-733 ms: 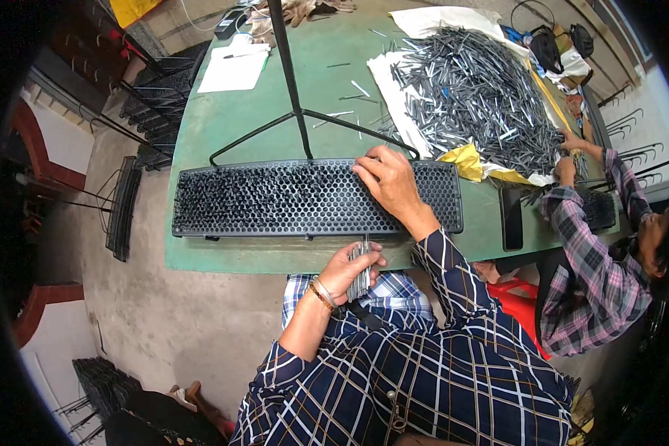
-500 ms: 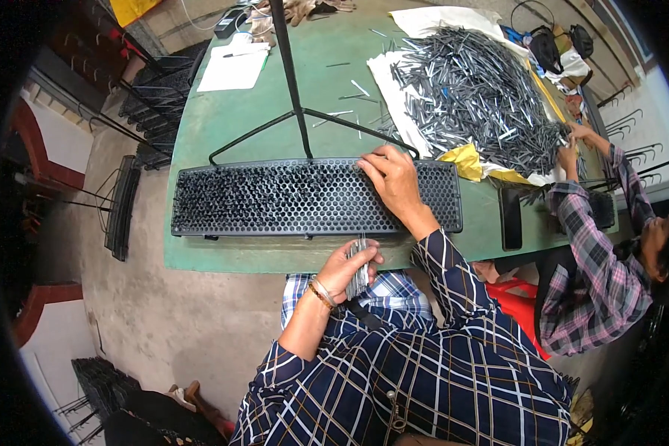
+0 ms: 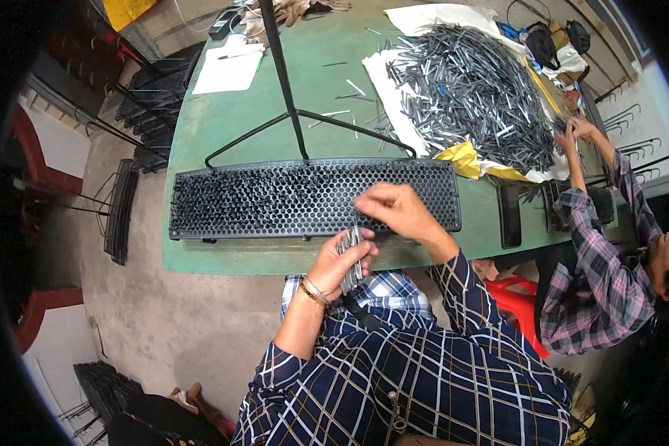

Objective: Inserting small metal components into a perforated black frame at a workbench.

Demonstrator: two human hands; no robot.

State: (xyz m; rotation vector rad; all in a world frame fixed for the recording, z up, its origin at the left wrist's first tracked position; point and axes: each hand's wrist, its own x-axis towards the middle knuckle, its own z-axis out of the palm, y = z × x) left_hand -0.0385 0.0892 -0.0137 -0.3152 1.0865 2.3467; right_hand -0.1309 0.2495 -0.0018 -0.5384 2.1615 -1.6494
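A long black board [image 3: 327, 201] full of round holes lies across the table near its front edge. Thin dark pieces stand in many holes of its left and middle parts; its right part shows mostly bare holes. My left hand [image 3: 340, 260] is closed round a bundle of thin grey strips [image 3: 351, 269] just below the board's front edge, their ends pointing up. Over the board, right of its middle, is my right hand [image 3: 401, 212], fingers pinched together just above the bundle. Whatever is in the pinch is too small to make out.
A black rod frame [image 3: 293, 111] rises from the board's back edge. A big heap of grey strips [image 3: 472, 97] lies on white sacking at the back right. A black phone [image 3: 509, 215] lies to the right, beside a co-worker's arms [image 3: 587, 223]. A paper sheet [image 3: 227, 70] lies back left.
My right hand has come off the board's back right area, down and toward me, to just above the bundle. My left hand has shifted slightly left, still holding the strips.
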